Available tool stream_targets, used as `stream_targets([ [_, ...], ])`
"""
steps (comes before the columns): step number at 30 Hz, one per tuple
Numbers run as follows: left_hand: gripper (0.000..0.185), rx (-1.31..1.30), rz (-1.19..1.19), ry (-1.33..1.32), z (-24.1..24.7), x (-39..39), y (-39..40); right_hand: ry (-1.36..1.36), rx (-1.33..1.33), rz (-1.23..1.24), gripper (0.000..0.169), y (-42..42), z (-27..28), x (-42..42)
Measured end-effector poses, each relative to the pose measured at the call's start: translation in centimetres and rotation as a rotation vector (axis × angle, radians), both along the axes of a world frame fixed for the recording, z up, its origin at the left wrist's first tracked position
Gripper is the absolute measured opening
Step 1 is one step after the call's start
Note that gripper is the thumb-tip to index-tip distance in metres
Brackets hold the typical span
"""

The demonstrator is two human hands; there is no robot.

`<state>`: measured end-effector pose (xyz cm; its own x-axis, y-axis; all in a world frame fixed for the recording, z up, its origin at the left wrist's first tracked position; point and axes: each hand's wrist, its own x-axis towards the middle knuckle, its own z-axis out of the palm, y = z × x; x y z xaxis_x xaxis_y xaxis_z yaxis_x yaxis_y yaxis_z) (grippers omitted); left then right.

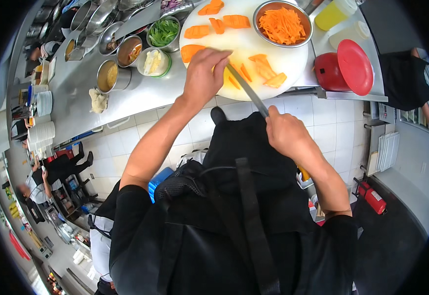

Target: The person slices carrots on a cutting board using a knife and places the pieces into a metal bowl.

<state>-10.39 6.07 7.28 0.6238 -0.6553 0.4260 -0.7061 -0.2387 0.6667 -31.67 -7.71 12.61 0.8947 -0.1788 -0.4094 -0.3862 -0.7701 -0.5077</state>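
Observation:
My right hand (288,133) grips a kitchen knife (249,89) by its handle, the blade slanting up and left over a round white cutting board (291,64). My left hand (205,73) is over the board with its fingertips drawn together at the blade's tip; whether they pinch the blade is hidden. Thin carrot strips (246,72) lie beside the blade, and carrot slices (261,65) are to its right. Several carrot chunks (236,21) rest on the far and left parts of the board. Shredded carrot (282,26) fills a steel bowl (307,22) on the board's far right.
Left of the board stand a container of cut greens (162,33), a plastic tub (154,62) and a steel pot (125,79). A wide blade (137,23) lies across containers. On the right are a red container (328,72) and an oil-coloured bottle (334,15). People (58,167) stand nearby.

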Motion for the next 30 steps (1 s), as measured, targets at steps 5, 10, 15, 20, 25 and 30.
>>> stream_targets([
  [5, 0.027, 0.368, -0.379, -0.104, 0.2, 0.3, -6.7, 0.007, 0.034, 0.037, 0.019, 1.1, -2.0, 0.0],
  [10, 0.027, 0.669, -0.477, -0.159, -0.5, -0.2, -9.2, 0.012, 0.089, 0.007, 0.021, 1.5, -2.8, -0.2],
  [15, 0.025, 0.648, -0.502, -0.083, -0.5, 0.6, -8.6, -0.073, 0.115, -0.015, 0.022, 1.3, -3.7, -0.4],
  [20, 0.026, 0.614, -0.537, -0.061, -0.2, 1.4, -7.8, -0.041, 0.101, 0.007, 0.025, 0.9, -3.6, 0.4],
  [25, 0.029, 0.251, -0.417, -0.044, 1.1, 2.7, -4.6, -0.076, 0.170, -0.030, 0.027, -1.3, -5.1, 0.6],
  [30, 0.027, 0.181, -0.262, -0.006, -2.4, 0.6, 0.0, -0.061, 0.090, -0.028, 0.023, -2.5, -3.3, 0.9],
])
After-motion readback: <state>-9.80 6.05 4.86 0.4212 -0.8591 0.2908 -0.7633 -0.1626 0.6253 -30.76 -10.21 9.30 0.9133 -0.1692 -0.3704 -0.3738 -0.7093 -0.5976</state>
